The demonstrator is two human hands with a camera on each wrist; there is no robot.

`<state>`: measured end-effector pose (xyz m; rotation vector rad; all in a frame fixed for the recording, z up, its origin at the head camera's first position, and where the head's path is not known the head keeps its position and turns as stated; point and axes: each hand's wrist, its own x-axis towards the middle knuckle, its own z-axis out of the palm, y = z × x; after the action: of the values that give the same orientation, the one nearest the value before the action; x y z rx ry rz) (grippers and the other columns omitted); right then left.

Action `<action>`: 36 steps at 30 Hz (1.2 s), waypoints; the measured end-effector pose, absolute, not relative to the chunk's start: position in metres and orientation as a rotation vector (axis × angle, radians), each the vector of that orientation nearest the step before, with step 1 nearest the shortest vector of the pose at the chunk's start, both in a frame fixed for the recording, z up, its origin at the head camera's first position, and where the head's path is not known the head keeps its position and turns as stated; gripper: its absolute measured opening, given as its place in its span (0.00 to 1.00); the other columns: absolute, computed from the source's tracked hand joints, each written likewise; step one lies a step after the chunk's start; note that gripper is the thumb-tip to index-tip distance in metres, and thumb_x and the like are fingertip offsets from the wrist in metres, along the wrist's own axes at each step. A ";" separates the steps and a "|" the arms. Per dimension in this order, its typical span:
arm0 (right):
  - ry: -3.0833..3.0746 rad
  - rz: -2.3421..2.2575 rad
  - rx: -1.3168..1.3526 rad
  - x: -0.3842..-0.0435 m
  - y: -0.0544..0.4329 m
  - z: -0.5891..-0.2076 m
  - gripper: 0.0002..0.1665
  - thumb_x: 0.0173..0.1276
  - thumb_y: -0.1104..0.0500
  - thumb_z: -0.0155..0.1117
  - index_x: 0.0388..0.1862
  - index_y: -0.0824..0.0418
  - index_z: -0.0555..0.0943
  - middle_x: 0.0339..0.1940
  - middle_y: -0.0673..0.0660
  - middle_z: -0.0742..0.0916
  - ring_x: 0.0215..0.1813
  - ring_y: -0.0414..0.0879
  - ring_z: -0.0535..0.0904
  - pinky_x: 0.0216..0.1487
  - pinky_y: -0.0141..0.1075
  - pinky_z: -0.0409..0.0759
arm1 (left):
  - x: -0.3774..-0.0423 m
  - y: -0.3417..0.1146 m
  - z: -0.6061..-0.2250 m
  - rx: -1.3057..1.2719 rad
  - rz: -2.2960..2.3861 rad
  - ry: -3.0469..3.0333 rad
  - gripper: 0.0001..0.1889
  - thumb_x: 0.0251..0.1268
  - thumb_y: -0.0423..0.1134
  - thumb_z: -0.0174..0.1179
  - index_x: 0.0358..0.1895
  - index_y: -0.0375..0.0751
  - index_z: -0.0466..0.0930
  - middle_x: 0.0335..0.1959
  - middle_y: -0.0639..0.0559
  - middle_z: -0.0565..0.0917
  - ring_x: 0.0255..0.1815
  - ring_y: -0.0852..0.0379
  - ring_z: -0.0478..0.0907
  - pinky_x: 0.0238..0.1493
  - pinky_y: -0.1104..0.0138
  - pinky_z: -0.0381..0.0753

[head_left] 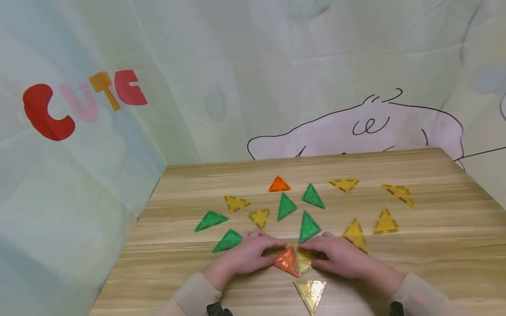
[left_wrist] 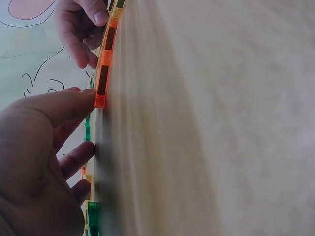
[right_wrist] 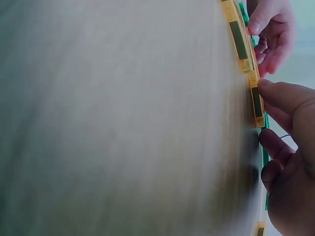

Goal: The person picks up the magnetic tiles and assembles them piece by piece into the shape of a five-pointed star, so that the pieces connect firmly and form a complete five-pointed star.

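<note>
Two translucent triangular magnetic tiles lie edge to edge near the front of the table: an orange tile (head_left: 287,260) and a yellow tile (head_left: 304,262). The left hand (head_left: 253,252) holds the orange tile by its outer side, thumb at its near-left corner and index finger at the top. On the other side, the right hand (head_left: 340,254) grips the yellow tile between thumb and fingers, covering part of it. Just in front lies another yellow triangle tile (head_left: 311,295), which neither hand touches. A green triangle tile (head_left: 309,228) sits just beyond the fingertips.
Across the wooden table (head_left: 158,272) lie several more flat triangle tiles. An orange one (head_left: 279,184) is at the back, green ones (head_left: 210,220) are left and centre, and yellow ones (head_left: 386,222) spread right. A printed cloth (head_left: 221,66) hangs behind the table.
</note>
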<state>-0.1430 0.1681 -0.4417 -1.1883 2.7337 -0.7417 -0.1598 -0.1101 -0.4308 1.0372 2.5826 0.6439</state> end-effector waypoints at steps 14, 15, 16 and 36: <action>2.677 -0.748 -1.233 -0.143 0.160 -0.437 0.26 0.69 0.41 0.54 0.64 0.44 0.73 0.57 0.40 0.79 0.56 0.42 0.71 0.51 0.43 0.75 | -0.156 -0.103 -0.424 1.126 0.808 2.450 0.13 0.57 0.49 0.65 0.47 0.61 0.80 0.46 0.74 0.77 0.48 0.65 0.63 0.50 0.64 0.59; 2.668 -0.766 -1.226 -0.143 0.161 -0.438 0.25 0.69 0.42 0.52 0.64 0.44 0.74 0.56 0.40 0.79 0.56 0.41 0.71 0.51 0.42 0.75 | -0.156 -0.102 -0.423 1.157 0.798 2.423 0.14 0.57 0.50 0.64 0.48 0.61 0.80 0.47 0.74 0.77 0.48 0.65 0.63 0.51 0.64 0.59; 2.666 -0.779 -1.216 -0.143 0.163 -0.439 0.24 0.70 0.42 0.52 0.63 0.44 0.74 0.56 0.40 0.79 0.55 0.41 0.71 0.51 0.42 0.75 | -0.155 -0.101 -0.423 1.185 0.783 2.402 0.16 0.57 0.51 0.64 0.50 0.62 0.79 0.48 0.74 0.76 0.48 0.66 0.63 0.51 0.65 0.59; 2.682 -0.902 -1.287 -0.142 0.207 -0.440 0.17 0.68 0.52 0.59 0.54 0.51 0.81 0.49 0.43 0.84 0.43 0.34 0.70 0.39 0.31 0.72 | -0.145 -0.087 -0.422 1.481 0.483 2.292 0.19 0.59 0.51 0.62 0.56 0.61 0.78 0.51 0.78 0.75 0.50 0.69 0.63 0.57 0.67 0.57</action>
<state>-0.1424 0.2071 -0.4402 -1.2874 2.6825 -0.9017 -0.1447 -0.0868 -0.4225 1.4813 2.2917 0.4833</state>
